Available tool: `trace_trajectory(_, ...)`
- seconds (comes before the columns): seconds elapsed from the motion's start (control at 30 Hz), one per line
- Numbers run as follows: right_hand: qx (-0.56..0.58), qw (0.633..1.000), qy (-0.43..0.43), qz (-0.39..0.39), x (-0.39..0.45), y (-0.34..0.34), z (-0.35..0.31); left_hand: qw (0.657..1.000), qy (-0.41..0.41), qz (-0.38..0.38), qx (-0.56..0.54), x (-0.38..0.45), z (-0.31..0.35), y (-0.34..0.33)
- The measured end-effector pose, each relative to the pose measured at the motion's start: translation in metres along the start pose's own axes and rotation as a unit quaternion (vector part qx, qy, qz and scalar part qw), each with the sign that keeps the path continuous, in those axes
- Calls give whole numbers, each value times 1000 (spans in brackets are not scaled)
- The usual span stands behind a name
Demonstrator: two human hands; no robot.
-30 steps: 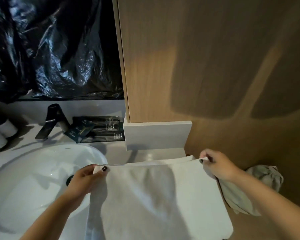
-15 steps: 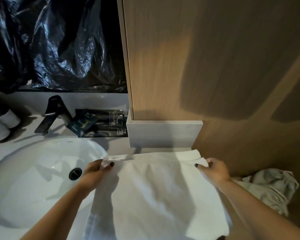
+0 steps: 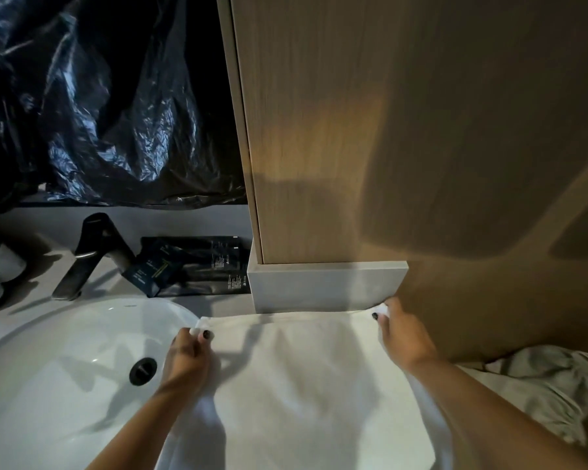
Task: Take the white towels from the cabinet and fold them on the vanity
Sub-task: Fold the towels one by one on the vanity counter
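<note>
From my head camera, I am in the folding step: one white towel [image 3: 306, 385] lies spread on the worktop [image 3: 218, 305], just right of the sink [image 3: 65, 368], its far edge running along the base of the wooden cabinet [image 3: 353, 164]. My left hand [image 3: 187, 357] pinches the far left corner between thumb and fingertips, at about ten o'clock from the towel's middle. My right hand [image 3: 404, 334] pinches the far right corner at about two o'clock, close against the cabinet's pale plinth [image 3: 326, 286]. Both hands are closed narrow on the cloth, well apart from each other, with the towel stretched flat between them.

I judge the next move is to square this far edge, then let go and smooth or take a new hold for the next fold; it calls for keeping the left corner off the basin rim so the cloth does not slip in.

A crumpled greyish cloth [image 3: 540, 391] sits at four o'clock, beyond my right forearm. Whether more towels wait in the cabinet, I cannot tell.
</note>
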State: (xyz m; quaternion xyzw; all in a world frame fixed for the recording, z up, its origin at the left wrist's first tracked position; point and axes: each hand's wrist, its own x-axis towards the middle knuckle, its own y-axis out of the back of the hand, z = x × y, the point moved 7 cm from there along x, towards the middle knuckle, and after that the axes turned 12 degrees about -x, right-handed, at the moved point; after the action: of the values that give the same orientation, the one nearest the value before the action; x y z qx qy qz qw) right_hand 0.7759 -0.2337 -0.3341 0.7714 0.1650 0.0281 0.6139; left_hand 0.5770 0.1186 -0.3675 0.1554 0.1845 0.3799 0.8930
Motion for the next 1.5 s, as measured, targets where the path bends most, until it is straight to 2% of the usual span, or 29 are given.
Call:
trace_trajectory(0.17, 15, 999, -29, 15, -7, -1, -1, 998, -40, 11, -43, 7, 10, 2)
trace_trajectory(0.37, 65, 994, -83, 30, -9, -2, 0, 995, -92, 39, -23, 30, 28, 1)
trace_trajectory(0.53, 15, 993, -98, 59, -7, -4, -1, 997, -62, 39, 9, 39, 10, -8)
trace_trajectory(0.67, -55, 986, -121, 100, -8, -3, -4, 994, -55, 48, 78, 34, 8, -12)
trace_trajectory(0.77, -10, 979, -135, 153, -15, -5, -1, 988, -99, 62, 100, 33, 14, -5)
trace_trajectory(0.9, 123, 961, -219, 118, -21, -19, 16, 997, -35, 21, 67, 29, -4, -4)
trace_trajectory(0.97, 164, 956, -211, 119, -27, -17, 16, 999, -29, 26, 37, 23, -10, -4)
trace_trajectory(1.03, 204, 946, -202, 152, -40, -12, 17, 999, -23, 33, 26, 17, -14, 0)
trace_trajectory(1.17, 256, 926, -217, 173, -67, -10, 21, 993, -78, 39, 80, 4, -22, 11)
trace_trajectory(1.3, 247, 934, -205, 155, -67, -3, 21, 991, -47, 60, 109, -2, -17, 14)
trace_trajectory(1.37, 235, 941, -183, 163, -64, 5, 13, 988, -67, 67, 126, -4, 0, 8)
trace_trajectory(1.43, 181, 957, -146, 174, -66, 13, -4, 975, -141, 10, 170, -19, 22, -9)
trace_trajectory(1.5, 122, 973, -54, 187, -75, 17, -34, 938, -244, -83, 231, -43, 32, -32)
